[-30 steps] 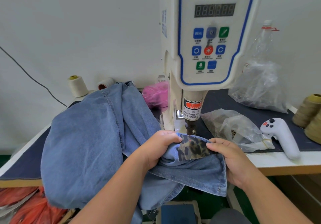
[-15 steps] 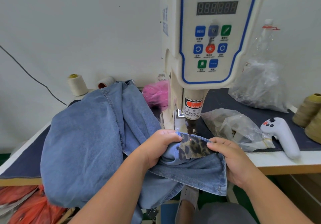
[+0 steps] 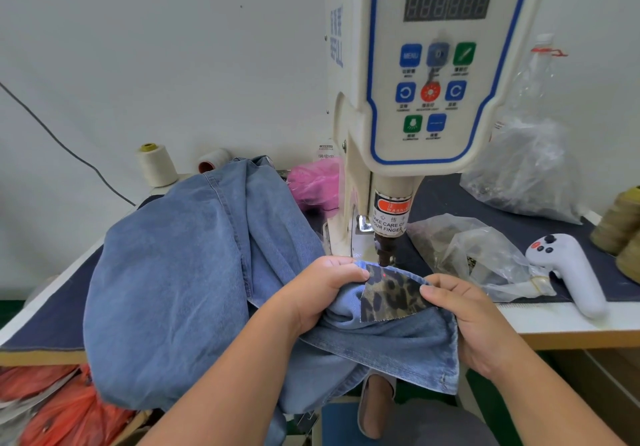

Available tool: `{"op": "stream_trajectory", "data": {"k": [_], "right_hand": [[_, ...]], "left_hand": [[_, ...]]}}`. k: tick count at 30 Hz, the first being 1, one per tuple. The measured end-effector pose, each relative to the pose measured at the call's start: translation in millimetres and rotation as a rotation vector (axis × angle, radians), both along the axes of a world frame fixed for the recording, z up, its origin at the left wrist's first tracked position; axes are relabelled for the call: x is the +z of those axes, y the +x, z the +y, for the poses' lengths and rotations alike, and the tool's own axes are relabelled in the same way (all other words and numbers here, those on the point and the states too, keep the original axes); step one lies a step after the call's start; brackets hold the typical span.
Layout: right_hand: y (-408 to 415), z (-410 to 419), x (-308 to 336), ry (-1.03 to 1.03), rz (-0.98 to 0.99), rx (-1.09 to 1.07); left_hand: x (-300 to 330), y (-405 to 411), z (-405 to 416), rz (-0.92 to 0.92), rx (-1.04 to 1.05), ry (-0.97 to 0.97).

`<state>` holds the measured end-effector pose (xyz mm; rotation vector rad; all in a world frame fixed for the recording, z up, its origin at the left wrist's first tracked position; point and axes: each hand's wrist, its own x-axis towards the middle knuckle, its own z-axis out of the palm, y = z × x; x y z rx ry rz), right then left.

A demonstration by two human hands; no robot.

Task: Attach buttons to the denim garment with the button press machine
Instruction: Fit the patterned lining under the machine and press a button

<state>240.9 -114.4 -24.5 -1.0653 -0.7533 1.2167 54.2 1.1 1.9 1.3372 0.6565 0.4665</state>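
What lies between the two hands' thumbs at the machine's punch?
In the head view, a leopard-print patch on the denim garment spans between left hand and right hand, with a red laser dot below the punch.

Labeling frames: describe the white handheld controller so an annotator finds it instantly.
Start at the button press machine and go right along the table. Past the clear plastic bag lies the white controller, pistol-shaped, with one red and several black buttons on its head.

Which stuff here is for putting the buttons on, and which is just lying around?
For the job: denim garment, leopard-print patch, servo button machine, left hand, right hand.

Lying about: cream thread cone, pink bag, white handheld controller.
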Motion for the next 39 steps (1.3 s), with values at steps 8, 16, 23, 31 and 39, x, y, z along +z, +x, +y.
{"op": "stream_trajectory", "data": {"k": [8,16,23,31,39], "right_hand": [[0.5,1.7,0.6,-0.029,0.031,-0.016],[-0.5,2.0,3.3,-0.045,0.034,-0.009],[-1.4,1.3,4.6,-0.052,0.019,-0.01],[0.4,0.1,3.9,-0.058,0.01,0.009],[-0.4,1.1,5.5,-0.07,0.03,0.005]], "left_hand": [[1.9,1.5,-2.0,0.031,0.024,0.001],[3.4,1.3,-3.1,0.053,0.026,0.009],[5.5,0.8,-2.9,0.045,0.017,0.009],[6.4,0.1,-3.5,0.035,0.003,0.009],[4.8,1.0,-2.4,0.038,-0.002,-0.003]]}}
